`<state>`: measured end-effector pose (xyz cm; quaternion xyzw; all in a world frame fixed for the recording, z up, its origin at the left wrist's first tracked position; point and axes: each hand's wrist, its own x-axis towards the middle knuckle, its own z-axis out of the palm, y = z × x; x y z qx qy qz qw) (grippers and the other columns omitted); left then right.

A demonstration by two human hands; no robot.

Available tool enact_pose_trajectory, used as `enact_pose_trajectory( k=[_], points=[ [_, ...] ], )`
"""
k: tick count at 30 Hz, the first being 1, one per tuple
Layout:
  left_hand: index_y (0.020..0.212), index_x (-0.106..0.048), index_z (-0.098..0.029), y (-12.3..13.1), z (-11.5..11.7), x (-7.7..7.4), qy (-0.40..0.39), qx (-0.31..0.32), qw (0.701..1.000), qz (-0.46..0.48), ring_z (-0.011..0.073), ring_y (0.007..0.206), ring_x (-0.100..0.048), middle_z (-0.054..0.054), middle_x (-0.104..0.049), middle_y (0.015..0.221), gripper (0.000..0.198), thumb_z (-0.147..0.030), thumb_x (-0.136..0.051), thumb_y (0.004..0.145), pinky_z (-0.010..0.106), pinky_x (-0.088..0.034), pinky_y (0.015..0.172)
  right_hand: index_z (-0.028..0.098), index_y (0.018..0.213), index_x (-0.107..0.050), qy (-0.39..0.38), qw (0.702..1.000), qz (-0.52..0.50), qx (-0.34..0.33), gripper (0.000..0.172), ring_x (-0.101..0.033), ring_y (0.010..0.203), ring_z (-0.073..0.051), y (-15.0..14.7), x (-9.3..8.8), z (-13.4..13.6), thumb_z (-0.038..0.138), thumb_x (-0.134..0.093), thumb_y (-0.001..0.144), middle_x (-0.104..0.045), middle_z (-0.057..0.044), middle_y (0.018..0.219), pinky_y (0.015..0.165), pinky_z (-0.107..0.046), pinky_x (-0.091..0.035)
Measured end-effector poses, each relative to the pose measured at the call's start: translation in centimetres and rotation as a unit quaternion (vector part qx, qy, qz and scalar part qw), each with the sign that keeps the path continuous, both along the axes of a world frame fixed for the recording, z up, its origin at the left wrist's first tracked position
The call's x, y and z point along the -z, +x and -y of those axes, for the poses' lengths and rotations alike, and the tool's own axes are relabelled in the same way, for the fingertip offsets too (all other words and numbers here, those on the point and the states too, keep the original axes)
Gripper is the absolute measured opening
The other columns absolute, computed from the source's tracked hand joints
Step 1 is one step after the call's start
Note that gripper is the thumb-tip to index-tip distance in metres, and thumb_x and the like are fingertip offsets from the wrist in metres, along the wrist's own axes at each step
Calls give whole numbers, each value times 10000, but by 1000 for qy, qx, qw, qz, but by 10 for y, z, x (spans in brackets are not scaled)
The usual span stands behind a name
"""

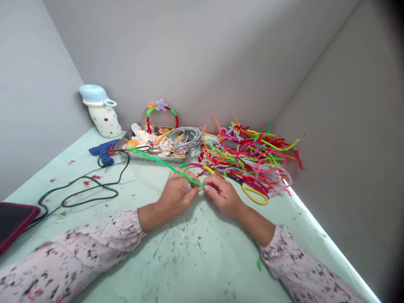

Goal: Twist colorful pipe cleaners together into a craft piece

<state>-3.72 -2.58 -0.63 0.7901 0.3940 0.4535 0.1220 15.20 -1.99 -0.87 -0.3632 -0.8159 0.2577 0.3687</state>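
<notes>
My left hand [179, 191] pinches a long green pipe cleaner [164, 163] near its right end; the rest stretches up and left toward the tray. Beside it, my right hand [222, 194] is closed, its thumb and forefinger pressed together at the same end of the green strand. A curved band [196, 165] wrapped in green, pink and yellow arches just behind my fingers, its lower part hidden by my hands. The fingertips of both hands nearly touch over the middle of the table.
A metal tray [181, 160] holds shells, a grey wire coil [189, 136] and a decorated hoop [176, 122]. Many pipe cleaners [246, 155] lie right, by yellow-handled scissors [255, 197]. At left are a bottle [104, 120], blue glue gun [105, 148], black cable [91, 201] and red-edged device [15, 223].
</notes>
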Motion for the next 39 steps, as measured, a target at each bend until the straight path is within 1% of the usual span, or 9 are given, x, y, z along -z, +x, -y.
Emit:
enact_pose_trajectory(
  k=[3, 8, 14, 21, 29, 35, 39],
  points=[
    [761, -671, -171, 0, -1, 1, -8, 2, 1000, 9, 211, 880, -618, 49, -708, 850, 70, -227, -660, 801, 369, -434, 843, 203, 881, -574, 2, 1000, 0, -3, 114, -544, 698, -163, 0, 0, 0, 255, -481, 921, -568, -13, 715, 656, -278, -430],
    [792, -679, -169, 0, -1, 3, -38, 0, 999, 7, 214, 899, -623, 55, -717, 879, 72, -235, -654, 804, 371, -452, 840, 200, 862, -568, 8, 1000, -1, 0, 115, -543, 711, -162, 0, 0, 0, 247, -480, 920, -569, -17, 732, 665, -279, -429],
    [785, -668, -158, -1, -1, 5, -35, -7, 999, -12, 225, 918, -617, 69, -717, 904, 135, -281, -631, 828, 385, -439, 849, 199, 866, -565, 7, 1000, 3, 1, 111, -536, 701, -159, 0, 0, 0, 241, -476, 918, -560, -13, 723, 661, -278, -429],
    [798, -667, -170, -1, 0, 0, -51, -6, 999, -19, 199, 833, -617, 32, -712, 832, 132, -277, -606, 843, 370, -395, 828, 204, 868, -565, 14, 1000, 4, -2, 101, -555, 740, -167, -1, 0, 0, 233, -480, 914, -578, -23, 759, 671, -282, -438],
    [724, -649, -167, -2, -2, -2, -94, -16, 995, -19, 191, 790, -580, 19, -674, 754, 195, -309, -587, 842, 357, -379, 826, 205, 889, -574, 23, 1000, 8, -13, 95, -567, 787, -174, -2, -1, 1, 213, -482, 912, -597, -35, 815, 696, -289, -445],
    [703, -623, -163, 0, -3, -3, -124, -12, 992, -16, 189, 764, -566, 11, -640, 705, 187, -293, -577, 829, 333, -388, 765, 197, 927, -578, 41, 999, 20, -12, 77, -537, 740, -163, -1, 2, -1, 192, -517, 879, -581, -29, 818, 681, -287, -427],
    [724, -624, -167, -1, -3, -1, -120, -8, 993, -17, 185, 765, -568, 11, -639, 713, 179, -295, -569, 837, 331, -394, 774, 192, 911, -566, 54, 998, 19, -3, 68, -523, 714, -154, -2, 3, -1, 171, -549, 848, -565, -18, 789, 656, -274, -416]
  ],
)
